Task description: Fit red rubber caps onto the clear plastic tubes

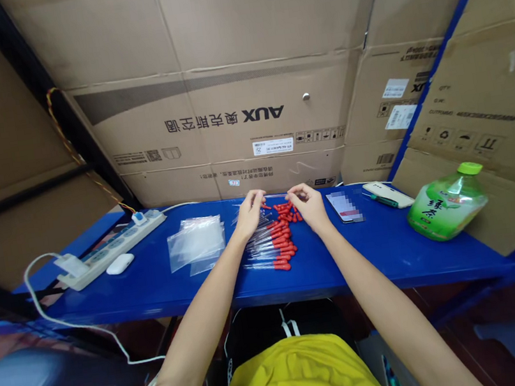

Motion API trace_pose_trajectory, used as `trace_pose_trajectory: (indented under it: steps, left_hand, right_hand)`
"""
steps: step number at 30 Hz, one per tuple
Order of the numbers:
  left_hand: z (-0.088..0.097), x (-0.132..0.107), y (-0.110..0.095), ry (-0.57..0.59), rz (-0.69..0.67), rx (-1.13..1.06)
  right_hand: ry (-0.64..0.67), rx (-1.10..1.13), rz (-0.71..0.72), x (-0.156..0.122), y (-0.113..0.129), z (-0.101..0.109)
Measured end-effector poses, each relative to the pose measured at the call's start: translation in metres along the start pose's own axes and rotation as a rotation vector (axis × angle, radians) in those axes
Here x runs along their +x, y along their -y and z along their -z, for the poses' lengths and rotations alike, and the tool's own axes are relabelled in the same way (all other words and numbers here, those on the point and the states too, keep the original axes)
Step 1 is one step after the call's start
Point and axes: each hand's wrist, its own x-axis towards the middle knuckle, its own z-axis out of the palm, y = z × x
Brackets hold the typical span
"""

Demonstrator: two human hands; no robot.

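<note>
My left hand (250,215) is closed in a pinch above the back of the blue table. A thin clear glass dropper tube (277,196) seems to run from its fingertips towards my right hand (309,204). The fingers of my right hand are pinched too, and what they hold is hidden. Below and between both hands lies a pile of loose red rubber bulbs (286,211). Nearer to me, several glass droppers with red bulbs (280,253) lie in a row, bulbs to the right. Some bare glass tubes lie partly hidden beside my left hand.
Clear plastic bags (197,244) lie left of the droppers, near a power strip (115,246) and a white earphone case (120,264). To the right are a phone (344,207), a white and green object (387,195) and a green bottle (447,203). Cardboard (223,95) walls the table.
</note>
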Motion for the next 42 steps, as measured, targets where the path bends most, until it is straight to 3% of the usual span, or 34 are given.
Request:
trace_pose_trajectory:
  steps: [2, 4, 8, 11, 14, 19, 24, 31, 42]
  left_hand:
    - [-0.006, 0.000, 0.000, 0.019, 0.198, -0.311]
    - [-0.012, -0.002, -0.003, 0.099, 0.313, -0.554]
    - [-0.018, -0.008, -0.011, 0.257, 0.414, -0.744]
    - [-0.019, -0.009, -0.013, 0.323, 0.467, -0.777]
    - [-0.018, -0.009, -0.010, 0.317, 0.495, -0.774]
    - [-0.016, -0.007, -0.003, 0.218, 0.428, -0.744]
    - [-0.014, -0.006, -0.002, 0.131, 0.386, -0.729]
    - [-0.014, -0.004, 0.000, 0.109, 0.429, -0.777]
    - [-0.012, -0.003, 0.001, 0.118, 0.461, -0.827]
  right_hand:
    - [-0.013, 0.070, -0.033, 0.001, -0.001, -0.001]
    - [0.009, 0.127, -0.063, 0.000, -0.002, -0.004]
    - [0.107, 0.152, -0.092, -0.003, -0.003, -0.010]
    - [0.187, 0.130, -0.096, -0.005, -0.003, -0.011]
    - [0.185, 0.009, -0.039, -0.003, -0.003, -0.006]
    - [0.042, -0.506, -0.028, 0.002, -0.010, 0.014]
    - [0.093, -0.829, -0.147, 0.002, -0.018, 0.029]
    - [0.426, -0.888, -0.237, -0.003, -0.024, 0.028]
    - [0.424, -0.905, -0.278, -0.003, -0.025, 0.028]
